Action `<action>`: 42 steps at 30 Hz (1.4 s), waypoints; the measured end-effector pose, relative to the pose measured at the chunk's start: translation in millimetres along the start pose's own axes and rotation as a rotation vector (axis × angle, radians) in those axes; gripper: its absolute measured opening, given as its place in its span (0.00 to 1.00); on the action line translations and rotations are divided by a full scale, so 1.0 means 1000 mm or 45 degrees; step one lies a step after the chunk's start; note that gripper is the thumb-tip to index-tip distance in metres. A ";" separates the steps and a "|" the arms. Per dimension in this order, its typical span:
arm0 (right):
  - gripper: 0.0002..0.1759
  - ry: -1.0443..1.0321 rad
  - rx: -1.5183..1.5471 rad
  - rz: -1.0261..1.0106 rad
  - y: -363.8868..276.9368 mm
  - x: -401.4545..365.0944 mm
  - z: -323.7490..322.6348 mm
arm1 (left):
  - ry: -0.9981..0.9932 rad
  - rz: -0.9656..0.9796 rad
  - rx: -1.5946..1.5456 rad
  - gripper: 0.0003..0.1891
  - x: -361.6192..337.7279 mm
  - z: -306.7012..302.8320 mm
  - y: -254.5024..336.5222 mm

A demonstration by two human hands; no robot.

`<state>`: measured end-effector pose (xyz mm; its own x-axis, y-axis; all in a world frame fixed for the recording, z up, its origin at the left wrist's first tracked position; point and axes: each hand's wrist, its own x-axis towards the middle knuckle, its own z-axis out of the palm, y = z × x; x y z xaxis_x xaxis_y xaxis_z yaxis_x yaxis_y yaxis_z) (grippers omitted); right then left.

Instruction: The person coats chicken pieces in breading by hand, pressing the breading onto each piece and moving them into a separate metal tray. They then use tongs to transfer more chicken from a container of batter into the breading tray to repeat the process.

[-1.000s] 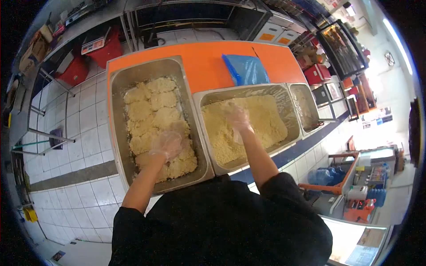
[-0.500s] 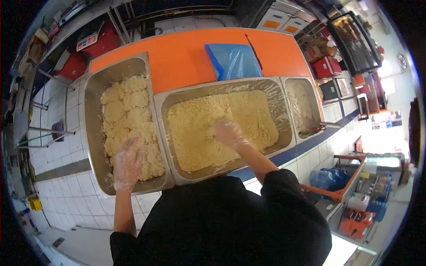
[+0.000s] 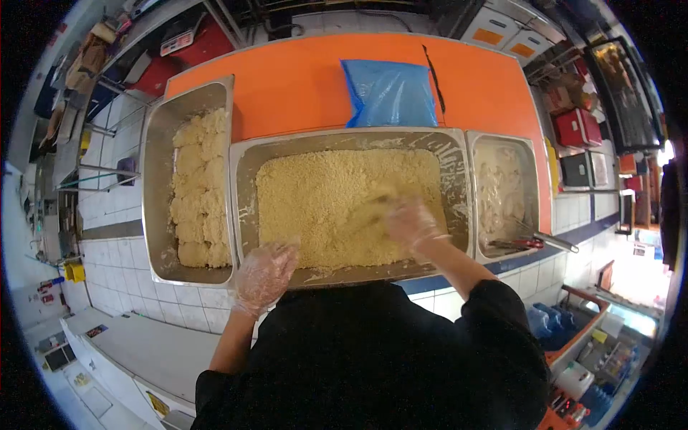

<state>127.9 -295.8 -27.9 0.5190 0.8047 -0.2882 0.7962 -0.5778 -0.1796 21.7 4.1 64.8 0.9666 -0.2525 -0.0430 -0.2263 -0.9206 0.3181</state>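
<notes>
A wide metal tray (image 3: pixel 351 136) holds pale yellow crumbs (image 3: pixel 308 186). Over the right part of the crumbs is my right hand (image 3: pixel 416 226), in a clear plastic glove and smeared by motion; whether it holds crumbs I cannot make out. My left hand (image 3: pixel 266 278), gloved too, is at the tray's front left corner, fingers extended toward the crumbs, holding nothing I can see. To the left, a deep metal tray (image 3: pixel 159 208) contains crumb-coated pieces (image 3: pixel 199 186) in rows. A smaller tray (image 3: pixel 534 158) on the right contains pieces in pale, wet batter (image 3: pixel 496 179).
A blue plastic bag (image 3: pixel 393 93) lies on the orange table (image 3: pixel 287 93) behind the middle tray. Metal tongs (image 3: pixel 555 241) with red parts rest across the small tray's front edge. Metal racks and a red cooler (image 3: pixel 577 127) stand beyond the table.
My left hand has moved right, from the coated pieces to the middle tray's front left corner. My right hand has shifted right over the crumbs. The camera view has turned and shifted.
</notes>
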 end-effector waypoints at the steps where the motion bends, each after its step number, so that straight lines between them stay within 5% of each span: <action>1: 0.23 -0.060 -0.118 0.151 0.019 -0.003 0.013 | 0.004 -0.068 -0.016 0.09 -0.003 0.002 0.002; 3: 0.21 -0.101 -0.236 0.257 0.040 -0.007 0.030 | 0.019 -0.179 -0.012 0.09 -0.010 0.015 0.000; 5: 0.18 0.504 0.286 0.220 0.040 0.003 0.028 | 0.192 -0.100 -0.526 0.09 -0.001 0.027 -0.006; 7: 0.18 0.604 0.579 0.324 0.007 0.021 -0.012 | -0.062 -0.832 -1.242 0.12 0.020 0.021 0.018; 9: 0.18 0.657 0.864 0.417 -0.026 0.043 -0.030 | -0.069 -0.321 -0.750 0.16 0.034 0.082 -0.006; 11: 0.27 0.646 1.655 1.061 -0.044 0.063 -0.027 | -0.082 -0.853 -1.507 0.24 0.073 0.074 0.035; 12: 0.27 0.725 1.888 1.178 -0.053 0.073 -0.025 | -0.009 -0.572 -1.686 0.26 0.090 0.086 0.040; 13: 0.28 0.831 2.019 1.081 -0.060 0.079 -0.020 | 0.058 -0.265 -1.838 0.29 0.103 0.098 0.043; 16: 0.29 0.940 2.310 0.808 -0.074 0.080 -0.015 | 0.283 -0.408 -2.118 0.33 0.121 0.081 0.068; 19: 0.30 0.911 2.404 0.661 -0.078 0.060 -0.022 | 0.218 -0.282 -1.968 0.35 0.121 0.066 0.078; 22: 0.31 0.948 2.369 0.622 -0.086 0.060 -0.031 | 0.085 -0.158 -2.622 0.35 0.118 0.068 0.085; 25: 0.32 1.005 2.329 0.610 -0.100 0.074 -0.040 | 0.264 -0.035 -2.124 0.36 0.121 0.089 0.062; 27: 0.33 1.036 2.297 0.612 -0.110 0.078 -0.045 | 0.032 -0.315 -2.899 0.37 0.117 0.094 0.059; 30: 0.34 1.079 2.280 0.626 -0.125 0.079 -0.050 | -0.193 -0.433 -2.888 0.38 0.106 0.072 0.061; 34: 0.36 1.137 2.260 0.643 -0.141 0.081 -0.053 | -0.048 -0.366 -3.084 0.35 0.089 0.061 0.052; 37: 0.38 1.178 2.246 0.651 -0.152 0.085 -0.055 | -0.147 -0.141 -2.595 0.32 0.088 0.072 0.040; 42: 0.41 1.255 2.251 0.682 -0.162 0.086 -0.061 | 0.018 -0.183 -3.036 0.29 0.094 0.082 0.057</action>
<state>62.2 -124.6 34.4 0.9727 -0.0026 -0.2322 -0.2227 0.2739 -0.9356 89.6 -96.7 1.4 0.9603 -0.2330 -0.1534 0.2766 0.8675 0.4135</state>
